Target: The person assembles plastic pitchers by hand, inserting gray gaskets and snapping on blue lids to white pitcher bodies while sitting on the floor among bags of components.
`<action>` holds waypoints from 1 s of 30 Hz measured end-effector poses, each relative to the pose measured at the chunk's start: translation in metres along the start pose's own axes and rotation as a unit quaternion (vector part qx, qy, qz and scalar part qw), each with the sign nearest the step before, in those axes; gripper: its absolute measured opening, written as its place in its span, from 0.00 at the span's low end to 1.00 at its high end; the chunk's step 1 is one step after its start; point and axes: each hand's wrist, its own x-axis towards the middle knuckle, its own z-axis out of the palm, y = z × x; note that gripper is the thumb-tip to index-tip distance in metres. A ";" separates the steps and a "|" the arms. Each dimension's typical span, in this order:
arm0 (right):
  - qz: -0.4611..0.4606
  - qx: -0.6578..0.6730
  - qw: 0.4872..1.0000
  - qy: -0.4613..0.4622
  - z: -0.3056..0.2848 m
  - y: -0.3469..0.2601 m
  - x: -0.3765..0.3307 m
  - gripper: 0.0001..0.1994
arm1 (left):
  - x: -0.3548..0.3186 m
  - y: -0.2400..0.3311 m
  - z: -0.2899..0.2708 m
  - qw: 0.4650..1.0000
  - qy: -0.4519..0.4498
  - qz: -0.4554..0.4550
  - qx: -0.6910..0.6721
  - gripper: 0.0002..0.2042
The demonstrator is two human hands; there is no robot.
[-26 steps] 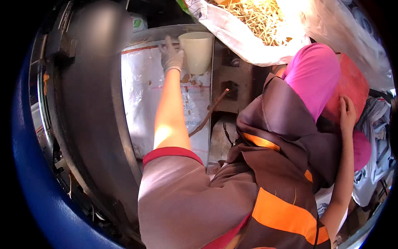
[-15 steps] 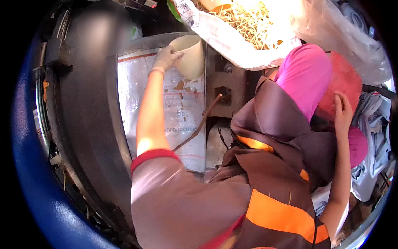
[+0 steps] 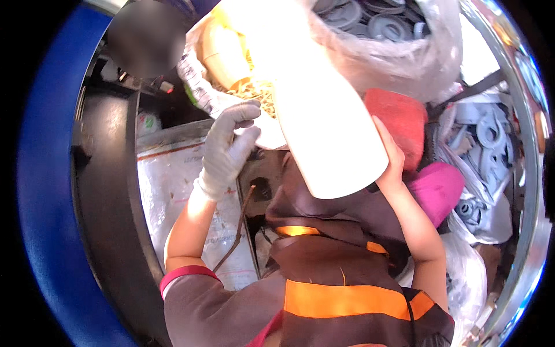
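Note:
A pale tub (image 3: pixel 341 156), nearly washed out by glare, slants over my lap. My right hand (image 3: pixel 390 153) is bare and wraps round its right side, the fingers partly hidden by it. My left hand (image 3: pixel 228 139) wears a thin white glove. It is raised to the left of the tub, apart from it, fingers bent, thumb spread, nothing in its grasp. Just beyond that hand, thin straw-coloured sticks (image 3: pixel 260 95) fill an open sack (image 3: pixel 199 87). A cream container (image 3: pixel 225 61) lies among them.
White sheeting (image 3: pixel 167 191) covers a low surface at left, beside a dark bench (image 3: pixel 107 191). A thin stick (image 3: pixel 238 231) leans there. A red pad (image 3: pixel 399 124) is by my right hand. Clear bags hold grey plastic parts (image 3: pixel 488 144) at right and grey rings (image 3: pixel 387 26) at the far side.
My left hand was on a pale tub over the sheeting; now it is free and farther from the sheeting. My right hand has left the red pad and holds a pale tub. The view has shifted.

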 end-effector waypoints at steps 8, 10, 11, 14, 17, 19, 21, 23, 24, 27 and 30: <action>-0.116 -0.091 0.989 0.006 -0.059 0.017 -0.045 0.20 | 0.046 -0.024 0.068 0.972 -0.169 -0.086 -0.141 0.18; -0.047 -0.028 0.998 0.042 -0.057 0.017 -0.061 0.19 | 0.047 -0.027 0.079 0.952 -0.192 -0.103 -0.216 0.19; -0.014 0.003 0.998 0.059 -0.057 0.014 -0.065 0.19 | 0.048 -0.025 0.085 0.939 -0.202 -0.111 -0.254 0.19; 0.141 0.105 0.984 0.041 -0.052 0.010 -0.075 0.17 | 0.040 -0.013 0.096 0.947 -0.204 -0.052 -0.242 0.15; 0.262 0.182 0.946 -0.057 -0.046 0.035 -0.090 0.16 | 0.028 0.018 0.094 0.954 -0.249 0.062 -0.154 0.13; 0.331 0.185 0.920 -0.099 -0.053 0.061 -0.099 0.16 | 0.026 0.029 0.097 0.945 -0.264 0.170 -0.091 0.11; 0.386 0.147 0.910 -0.047 -0.070 0.070 -0.088 0.16 | 0.025 0.047 0.087 0.936 -0.294 0.194 0.023 0.11; 0.377 0.106 0.916 0.082 -0.099 0.049 -0.072 0.16 | 0.027 0.066 0.081 0.926 -0.307 0.197 0.093 0.11; 0.323 0.108 0.936 0.092 -0.109 0.029 -0.060 0.17 | 0.028 0.073 0.082 0.927 -0.309 0.187 0.105 0.11; 0.120 0.005 0.993 0.010 -0.117 -0.047 -0.027 0.22 | 0.023 0.076 0.089 0.922 -0.304 0.199 0.132 0.12; -0.004 -0.021 0.995 -0.095 -0.104 -0.082 -0.007 0.34 | 0.024 0.081 0.103 0.929 -0.289 0.187 0.138 0.11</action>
